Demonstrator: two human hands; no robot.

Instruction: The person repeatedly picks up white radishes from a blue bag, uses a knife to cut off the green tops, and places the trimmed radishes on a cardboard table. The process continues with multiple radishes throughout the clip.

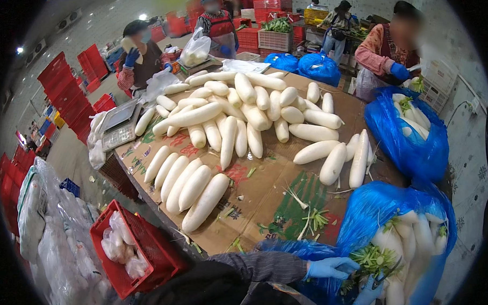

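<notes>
In a blue glove, my left hand (332, 268) reaches to the cut green leaf stalks (374, 259) of a white radish; whether its fingers grip them is unclear. My right hand (369, 293), gloved too, is at the bottom edge, closed around a dark, slender cutting tool (388, 271), probably a knife. Both hands are over an opened blue plastic bag (368, 200) packed with long white radishes (422, 239). On the cardboard-covered table (253, 200) lies a large pile of trimmed white radishes (230, 108), with a row of several radishes (188, 186) nearer me.
Another blue bag (408, 134) of radishes stands at right beside a co-worker (389, 54). Two more co-workers stand across the table. A scale (122, 122) sits at the table's left edge. A red crate (150, 244) with plastic bags is below left. Stalk scraps (317, 218) litter the cardboard.
</notes>
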